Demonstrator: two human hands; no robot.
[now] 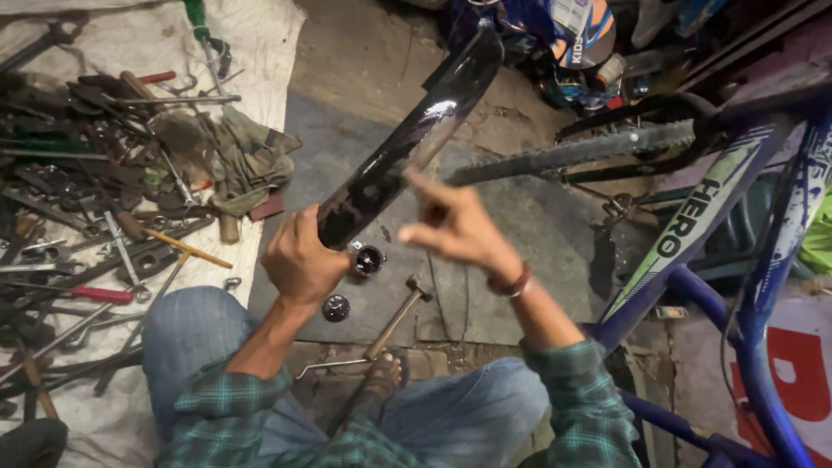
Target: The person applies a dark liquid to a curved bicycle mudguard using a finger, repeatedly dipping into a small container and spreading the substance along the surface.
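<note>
My left hand (302,258) grips the lower end of a glossy black bicycle frame tube (407,143), which slants up toward the top centre. My right hand (455,227) hovers just right of the tube, blurred, fingers apart, holding nothing. Below the tube's end lie a small round black bearing cup (367,259) and a dark round cap (335,307) on the floor. A hammer (396,318) with a wooden handle lies between my knees.
A white cloth (260,35) on the left carries several wrenches, screwdrivers and rods, plus a crumpled rag (247,156). A blue bicycle frame (693,234) with its tyre (572,154) stands at the right. Stone floor (364,61) lies between.
</note>
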